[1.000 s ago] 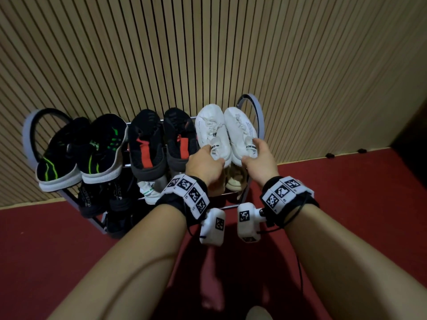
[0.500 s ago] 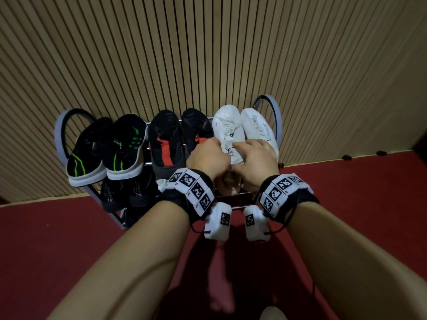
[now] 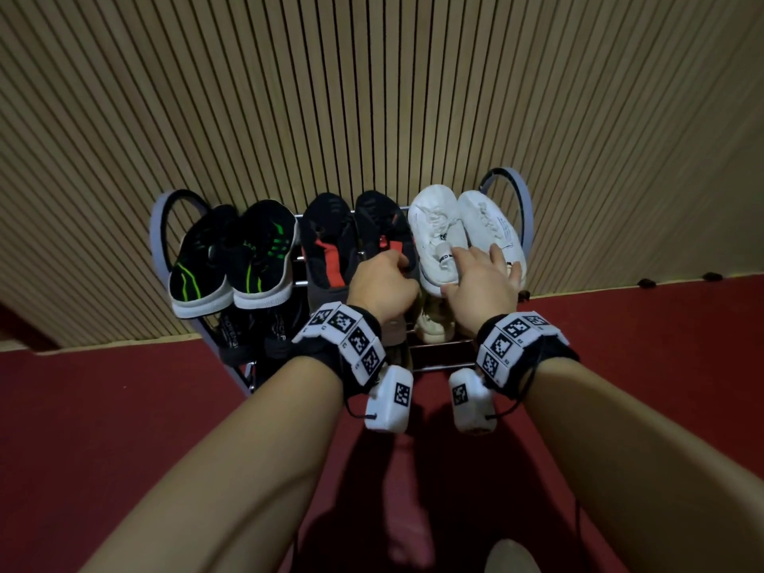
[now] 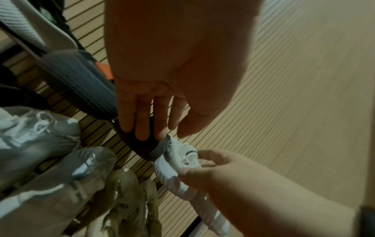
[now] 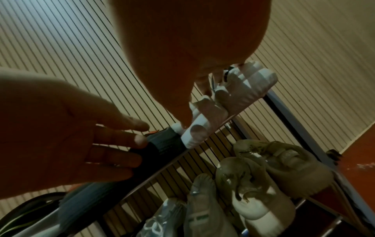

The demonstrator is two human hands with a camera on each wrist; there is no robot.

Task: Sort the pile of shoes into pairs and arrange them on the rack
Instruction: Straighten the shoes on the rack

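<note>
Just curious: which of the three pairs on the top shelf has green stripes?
The leftmost pair: black shoes with bright green stripes and white soles. The middle pair is black with red, the right pair all white.

The rack [image 3: 521, 202] has shiny metal rails with matt grey end hoops, and it stands on a dull red, carpet-like floor [image 3: 82, 407] against a ribbed, wood-look slatted wall [image 3: 372, 76]. The black-and-red sneakers [image 3: 330, 237] and the black-and-green sneakers [image 3: 264, 241] at the top shelf's left end look like matt knitted cloth over smooth rubbery soles. The white sneakers [image 3: 434, 217] at its right end look smooth and faintly glossy, with woven laces.
</note>
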